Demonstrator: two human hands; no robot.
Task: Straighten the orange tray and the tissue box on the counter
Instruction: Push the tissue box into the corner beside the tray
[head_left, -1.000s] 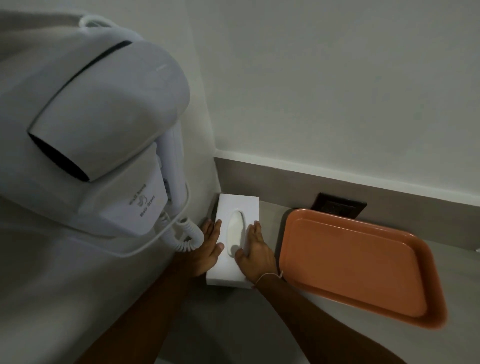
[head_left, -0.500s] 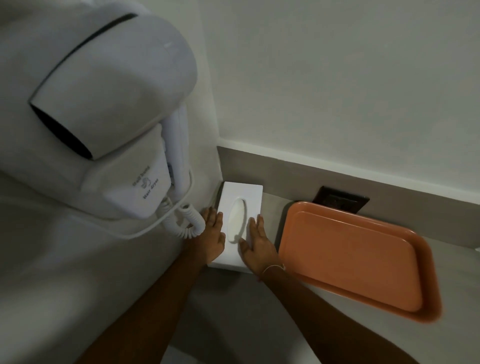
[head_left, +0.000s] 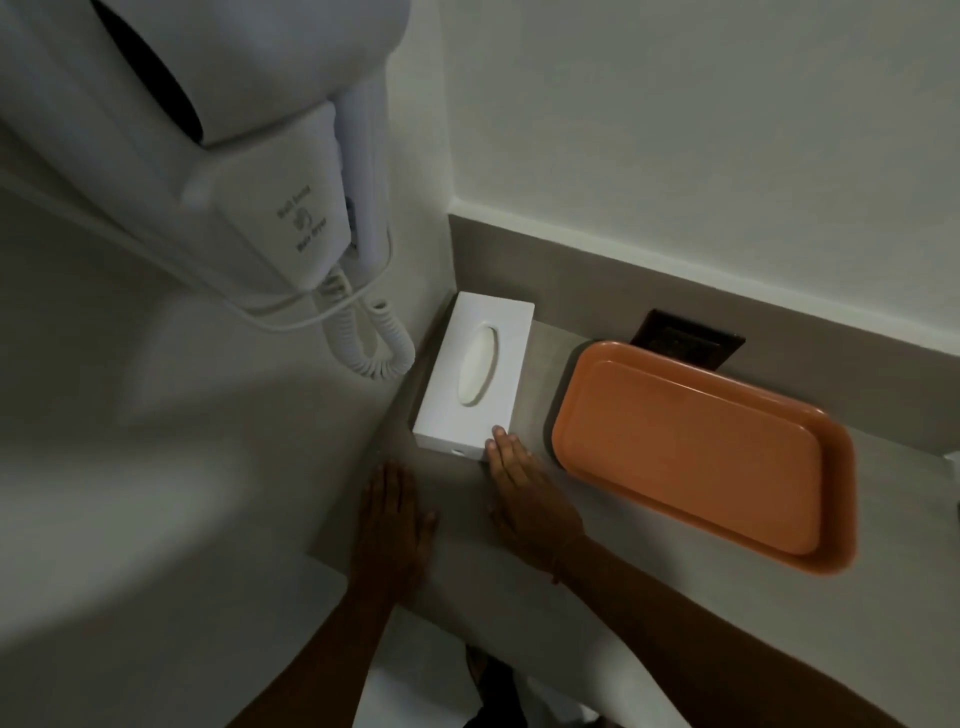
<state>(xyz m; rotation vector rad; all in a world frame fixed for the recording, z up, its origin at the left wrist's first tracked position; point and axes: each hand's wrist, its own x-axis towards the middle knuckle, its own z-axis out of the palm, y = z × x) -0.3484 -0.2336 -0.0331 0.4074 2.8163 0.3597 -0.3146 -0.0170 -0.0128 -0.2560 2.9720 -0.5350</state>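
Observation:
A white tissue box (head_left: 475, 374) with an oval slot lies in the counter's back left corner, its long side running along the left wall. The empty orange tray (head_left: 696, 457) lies flat to its right, turned at a slant to the back wall. My right hand (head_left: 530, 493) rests flat on the counter, its fingertips touching the box's near right corner. My left hand (head_left: 392, 519) lies flat and empty on the counter just in front of the box, apart from it.
A white wall-mounted hair dryer (head_left: 244, 156) with a coiled cord (head_left: 369, 338) overhangs the left wall, close above the box. A dark socket plate (head_left: 685, 338) sits on the grey backsplash behind the tray. The counter's front edge (head_left: 467, 618) runs under my forearms.
Both hands have let go of the tissue box's sides and drawn back towards me. The box now sits against the left wall. The tray has not moved.

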